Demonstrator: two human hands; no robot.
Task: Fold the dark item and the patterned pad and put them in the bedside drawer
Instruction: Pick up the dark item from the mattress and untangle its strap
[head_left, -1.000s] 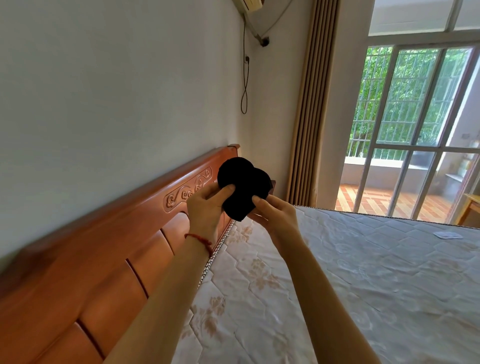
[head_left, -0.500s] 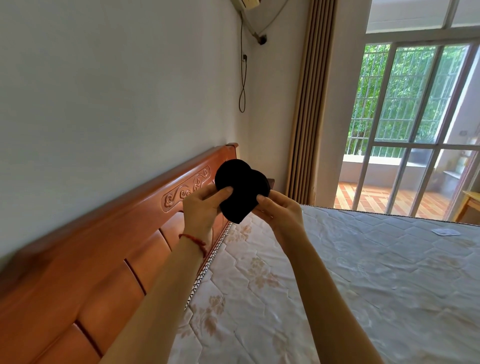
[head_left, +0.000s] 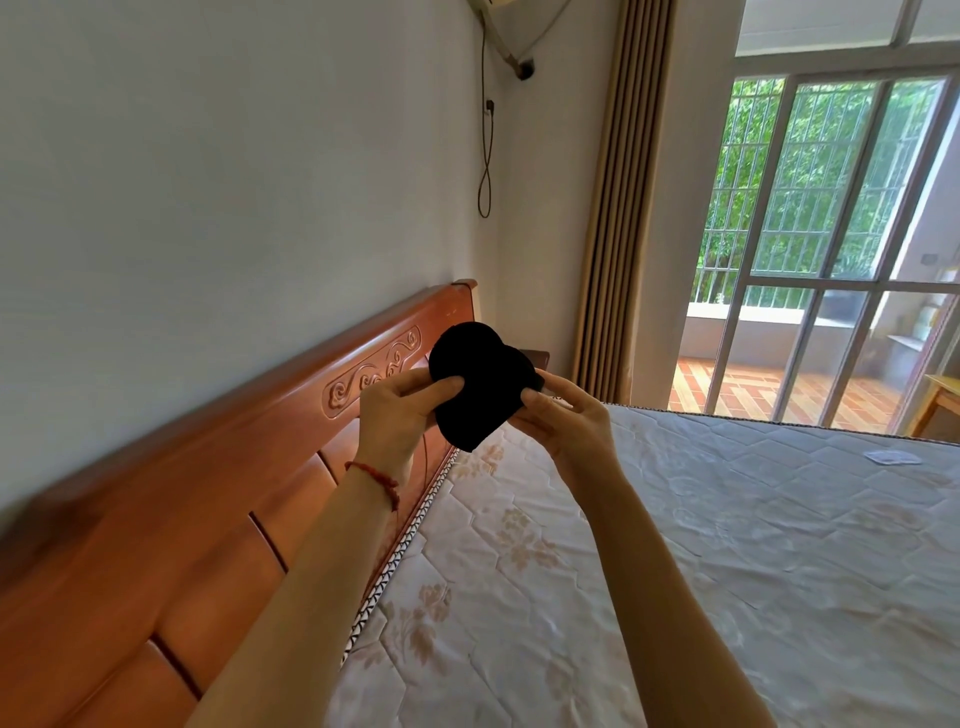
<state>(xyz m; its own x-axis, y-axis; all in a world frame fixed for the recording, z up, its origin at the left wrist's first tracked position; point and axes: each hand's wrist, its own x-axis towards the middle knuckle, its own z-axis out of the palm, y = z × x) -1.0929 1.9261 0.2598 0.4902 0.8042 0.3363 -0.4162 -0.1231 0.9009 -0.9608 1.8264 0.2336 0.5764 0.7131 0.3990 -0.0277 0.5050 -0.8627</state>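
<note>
A black, rounded dark item (head_left: 480, 384) is held up in the air in front of the wooden headboard (head_left: 208, 493). My left hand (head_left: 400, 415) pinches its left side with the thumb on top. My right hand (head_left: 563, 421) grips its right edge. Both hands hover above the head end of the mattress (head_left: 675, 561). Behind the dark item the corner of the bedside cabinet (head_left: 540, 357) shows; its drawer is hidden. A small pale flat thing (head_left: 530, 455) lies far right on the mattress; whether it is the patterned pad I cannot tell.
A beige curtain (head_left: 613, 208) hangs at the room's corner. Barred glass doors (head_left: 831, 249) open onto a tiled balcony. A cable (head_left: 485, 145) dangles on the wall above the headboard. A wooden table corner (head_left: 940, 400) shows at far right.
The hands and the dark item have stayed almost still; the hold on the item is the same. The view has shifted slightly.
</note>
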